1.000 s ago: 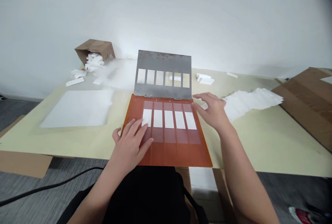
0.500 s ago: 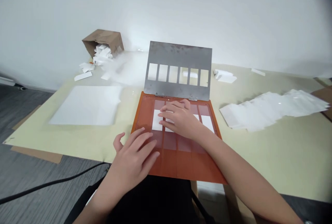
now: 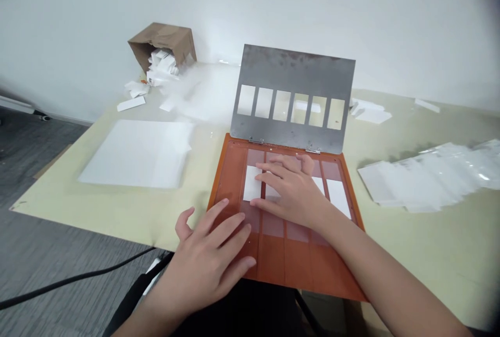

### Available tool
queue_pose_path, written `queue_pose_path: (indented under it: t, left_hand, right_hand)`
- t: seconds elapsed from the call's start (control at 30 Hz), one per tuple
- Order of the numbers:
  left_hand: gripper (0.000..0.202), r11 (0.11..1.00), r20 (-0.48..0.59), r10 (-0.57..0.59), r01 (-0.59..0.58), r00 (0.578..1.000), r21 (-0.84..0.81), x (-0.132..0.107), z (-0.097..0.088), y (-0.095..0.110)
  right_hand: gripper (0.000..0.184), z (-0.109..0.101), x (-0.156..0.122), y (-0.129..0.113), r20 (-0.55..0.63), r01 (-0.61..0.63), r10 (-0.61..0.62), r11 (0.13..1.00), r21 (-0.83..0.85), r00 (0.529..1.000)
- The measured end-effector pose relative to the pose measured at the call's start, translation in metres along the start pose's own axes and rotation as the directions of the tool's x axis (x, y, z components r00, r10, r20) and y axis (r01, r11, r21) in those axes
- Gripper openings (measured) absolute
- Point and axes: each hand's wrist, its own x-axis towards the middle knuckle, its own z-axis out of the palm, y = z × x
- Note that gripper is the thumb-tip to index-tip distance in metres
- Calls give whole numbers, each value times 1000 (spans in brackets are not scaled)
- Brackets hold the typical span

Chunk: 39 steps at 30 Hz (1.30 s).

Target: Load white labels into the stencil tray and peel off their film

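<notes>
- White paper strips (image 3: pixel 252 183) lie side by side in the lanes of an orange hinged board (image 3: pixel 299 264), directly under our right hand (image 3: pixel 291 191), which rests flat on them with fingers spread.
- Our left hand (image 3: pixel 207 259) lies open on the board's near part, just apart from the right; neither hand grips anything.
- Beyond our fingertips, a slotted steel plate (image 3: pixel 292 74) stands tilted up from the hinges.
- Left of our left hand lies a white sheet stack (image 3: pixel 136 154); right of our right hand, fanned white sheets (image 3: pixel 425 175).
</notes>
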Motion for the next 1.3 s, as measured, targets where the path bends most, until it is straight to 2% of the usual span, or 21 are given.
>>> queue_pose_path:
  t: [0.27,0.47,1.3]
  left_hand:
    - [32,999,51,-28,27,998,19,1,-2,1]
    - [31,998,70,-49,51,996,-29,2,-2,2]
    - [29,998,84,-58,59,995,-7,4,-5,6]
  right_hand:
    - [33,2,-1,-2,9,-17,17,999,-29,1000]
    - [34,3,0,-3,21,-36,36,999,-23,999]
    - [31,0,0,-6,8,-39,39,999,-19,999]
